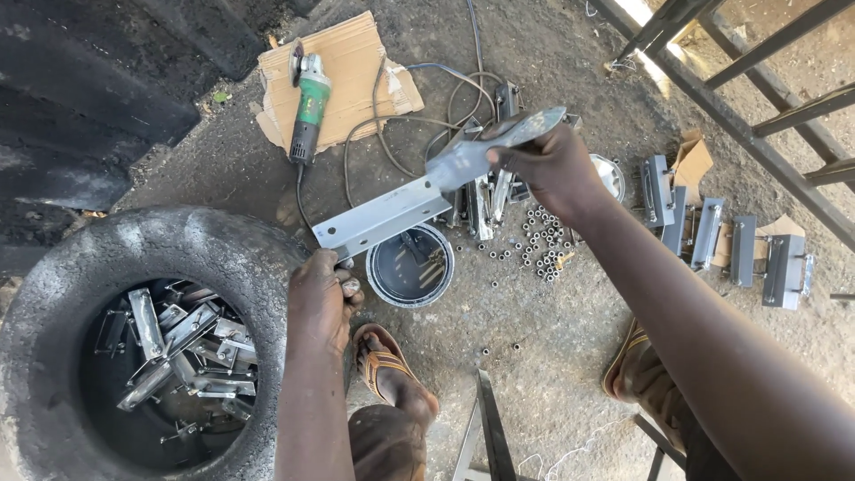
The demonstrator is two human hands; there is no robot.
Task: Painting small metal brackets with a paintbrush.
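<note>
- Head view: my left hand [321, 298] clamps the angle bar's [383, 218] lower end.
- My right hand [548, 165] grips a paintbrush [485, 147], bristles blurred.
- Paint can's [410, 267] contents: unclear.

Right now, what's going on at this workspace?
A person paints a grey angled metal bar. The left hand grips its lower end; the right hand holds a paint-coated brush against its upper end, above a round paint tin. Unpainted metal brackets sit inside an old black tyre; grey painted pieces lie on the ground at right.
</note>
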